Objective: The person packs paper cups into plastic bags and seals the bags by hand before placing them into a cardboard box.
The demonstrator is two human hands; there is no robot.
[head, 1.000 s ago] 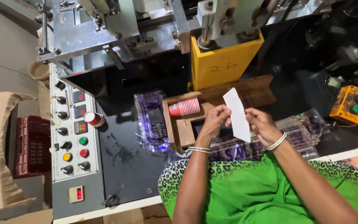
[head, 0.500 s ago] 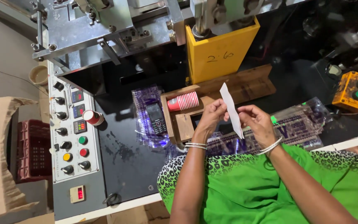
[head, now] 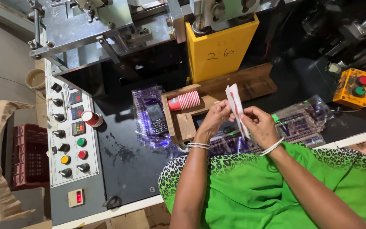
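Nearest me, green cloth over the lap. Above it my left hand [head: 214, 121] and right hand [head: 260, 125] both pinch a flat white paper piece [head: 237, 106] with red stripes, held upright between them (bangles on each wrist). Just beyond, a wooden tray [head: 217, 99] holds a striped red paper cup [head: 185, 101] lying on its side. Left of it, a phone [head: 156, 119]. Farthest, the yellow machine block [head: 221, 48].

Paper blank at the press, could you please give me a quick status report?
Left hand and right hand both pinching the white paper blank, held upright above the bench. Striped paper cup lying in wooden tray beside. Nothing obstructing.
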